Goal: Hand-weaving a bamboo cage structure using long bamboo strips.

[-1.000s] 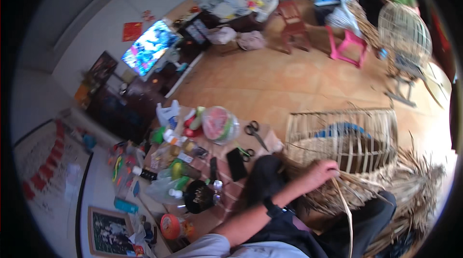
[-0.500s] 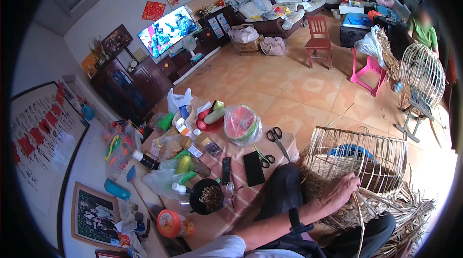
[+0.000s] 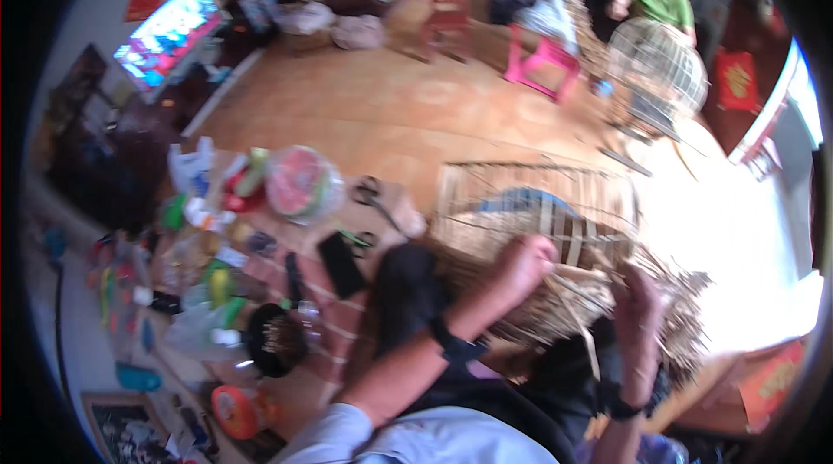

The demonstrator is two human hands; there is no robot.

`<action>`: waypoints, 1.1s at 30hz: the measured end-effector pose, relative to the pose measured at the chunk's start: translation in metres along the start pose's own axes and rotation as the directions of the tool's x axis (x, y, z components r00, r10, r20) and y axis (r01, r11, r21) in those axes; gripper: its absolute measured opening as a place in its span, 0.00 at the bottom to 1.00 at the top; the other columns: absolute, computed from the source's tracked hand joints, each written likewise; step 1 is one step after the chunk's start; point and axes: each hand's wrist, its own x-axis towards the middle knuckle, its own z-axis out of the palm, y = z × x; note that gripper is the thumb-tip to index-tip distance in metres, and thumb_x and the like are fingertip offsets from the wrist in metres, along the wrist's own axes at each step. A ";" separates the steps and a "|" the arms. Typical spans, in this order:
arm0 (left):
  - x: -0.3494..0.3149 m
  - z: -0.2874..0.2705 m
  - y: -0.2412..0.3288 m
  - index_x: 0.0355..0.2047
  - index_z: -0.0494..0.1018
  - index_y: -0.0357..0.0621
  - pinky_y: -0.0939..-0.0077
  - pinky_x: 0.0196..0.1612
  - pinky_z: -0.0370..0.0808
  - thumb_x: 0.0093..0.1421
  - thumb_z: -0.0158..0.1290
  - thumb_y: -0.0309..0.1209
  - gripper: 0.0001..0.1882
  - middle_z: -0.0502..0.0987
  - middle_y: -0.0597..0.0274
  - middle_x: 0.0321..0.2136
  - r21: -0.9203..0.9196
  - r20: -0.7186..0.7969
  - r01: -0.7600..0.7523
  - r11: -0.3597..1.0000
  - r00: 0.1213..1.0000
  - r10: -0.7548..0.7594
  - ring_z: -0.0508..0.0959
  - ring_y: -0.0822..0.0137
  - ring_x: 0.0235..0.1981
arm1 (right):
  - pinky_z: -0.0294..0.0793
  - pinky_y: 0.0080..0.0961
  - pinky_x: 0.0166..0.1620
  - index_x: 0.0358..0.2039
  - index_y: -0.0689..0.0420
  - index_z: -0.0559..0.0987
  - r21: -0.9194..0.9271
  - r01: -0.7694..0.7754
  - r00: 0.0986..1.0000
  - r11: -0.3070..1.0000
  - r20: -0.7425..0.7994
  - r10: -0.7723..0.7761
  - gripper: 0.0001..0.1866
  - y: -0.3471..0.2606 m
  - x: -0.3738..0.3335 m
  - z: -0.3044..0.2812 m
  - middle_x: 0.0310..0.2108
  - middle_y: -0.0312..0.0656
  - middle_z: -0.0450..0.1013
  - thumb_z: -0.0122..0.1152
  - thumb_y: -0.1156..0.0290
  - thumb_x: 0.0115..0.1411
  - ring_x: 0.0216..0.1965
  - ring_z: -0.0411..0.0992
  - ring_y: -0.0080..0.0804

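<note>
A half-woven straw basket (image 3: 486, 277) rests on its side at my knees, its bare upright splints (image 3: 486, 178) fanning away from me. Something blue and curved (image 3: 525, 199) shows through the splints. My left hand (image 3: 521, 269) is closed at the woven edge, pinching a pale straw strand (image 3: 583, 325) that trails down toward my lap. My right hand (image 3: 638, 303) is beside the basket's right end, fingers curled in close to the loose straw (image 3: 690, 316). Motion blur hides what those fingers hold, if anything.
Left of my knee, a cloth-covered table holds scissors (image 3: 375, 195), a black phone (image 3: 341, 264), a bagged watermelon piece (image 3: 299, 182), a dark bowl (image 3: 276, 338) and an orange-lidded jar (image 3: 234, 412). Across the room a person in green (image 3: 664, 9) sits behind another splint basket (image 3: 659, 65).
My view has swung to the right, so the room shifts left. My right hand has come into view at the straw. My left hand stays at the woven edge with the strand.
</note>
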 end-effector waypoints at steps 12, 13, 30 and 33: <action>-0.001 0.015 0.003 0.41 0.76 0.36 0.66 0.41 0.80 0.56 0.58 0.19 0.11 0.83 0.47 0.35 0.144 -0.061 -0.143 0.979 0.986 0.154 0.85 0.54 0.39 | 0.73 0.41 0.29 0.29 0.54 0.79 -0.481 0.056 0.974 0.875 0.218 0.058 0.06 -0.041 0.023 0.021 0.29 0.43 0.71 0.63 0.66 0.59 0.27 0.75 0.46; -0.003 0.012 0.018 0.45 0.72 0.37 0.60 0.43 0.79 0.57 0.56 0.18 0.15 0.82 0.44 0.38 0.180 0.014 -0.115 0.977 0.993 0.114 0.82 0.46 0.42 | 0.73 0.42 0.29 0.28 0.54 0.78 -0.508 0.049 0.962 0.860 0.255 0.095 0.07 -0.041 0.025 0.022 0.30 0.43 0.71 0.63 0.66 0.59 0.28 0.75 0.48; -0.011 0.031 0.004 0.41 0.68 0.41 0.57 0.35 0.75 0.63 0.50 0.24 0.06 0.77 0.45 0.31 0.178 -0.091 -0.179 0.968 0.976 0.197 0.79 0.44 0.35 | 0.71 0.42 0.33 0.31 0.54 0.80 -0.254 0.134 0.976 0.958 0.203 -0.083 0.08 -0.017 0.009 0.025 0.29 0.43 0.68 0.66 0.78 0.50 0.31 0.71 0.46; -0.009 0.042 -0.011 0.37 0.68 0.40 0.60 0.36 0.74 0.59 0.53 0.19 0.07 0.74 0.50 0.32 0.136 -0.102 -0.248 0.959 0.959 0.263 0.78 0.48 0.35 | 0.70 0.43 0.40 0.33 0.56 0.78 -0.286 0.201 0.961 0.937 0.244 -0.131 0.11 -0.016 0.017 0.024 0.34 0.45 0.68 0.66 0.79 0.48 0.40 0.69 0.48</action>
